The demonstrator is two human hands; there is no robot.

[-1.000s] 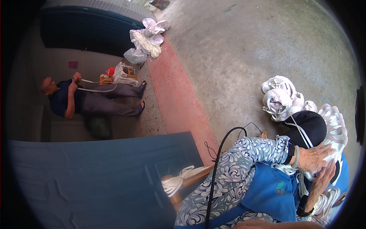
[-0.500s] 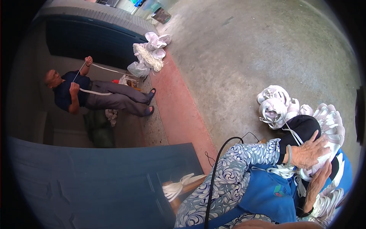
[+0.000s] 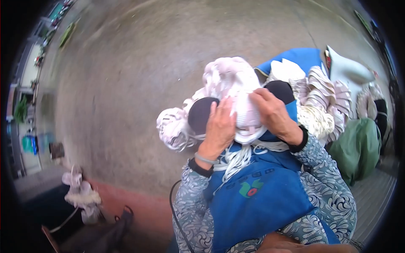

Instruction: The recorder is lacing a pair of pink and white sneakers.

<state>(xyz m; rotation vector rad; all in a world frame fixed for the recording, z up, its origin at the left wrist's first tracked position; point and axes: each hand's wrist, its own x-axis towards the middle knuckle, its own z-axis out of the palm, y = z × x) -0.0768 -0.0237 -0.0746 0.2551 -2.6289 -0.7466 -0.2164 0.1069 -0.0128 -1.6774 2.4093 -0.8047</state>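
A white and pale pink shoe upper (image 3: 247, 113) lies over my lap, between my two hands. My left hand (image 3: 221, 125) lies along its left side, fingers pointing away from me and thumb against the edge. From the right, the curled fingers of my right hand (image 3: 272, 110) grip its other side; those fingertips are partly hidden. A bundle of white shoelaces (image 3: 236, 162) hangs over my blue apron (image 3: 257, 206), just under the near end of the upper. Beyond it, more pale shoe uppers (image 3: 228, 71) are bunched past my knees.
Left of my knee sits a round cluster of uppers (image 3: 175, 128). Stacked uppers (image 3: 320, 90), a cream lace bundle (image 3: 314, 120) and a green bag (image 3: 357, 147) stand at right. A black cable (image 3: 172, 198) runs by my left arm. Another person's legs (image 3: 112, 230) show lower left.
The view has swung from the doorway and the other person to my lap. My left hand, spread flat on the upper before, now lies along its side; my right hand grips the opposite edge.
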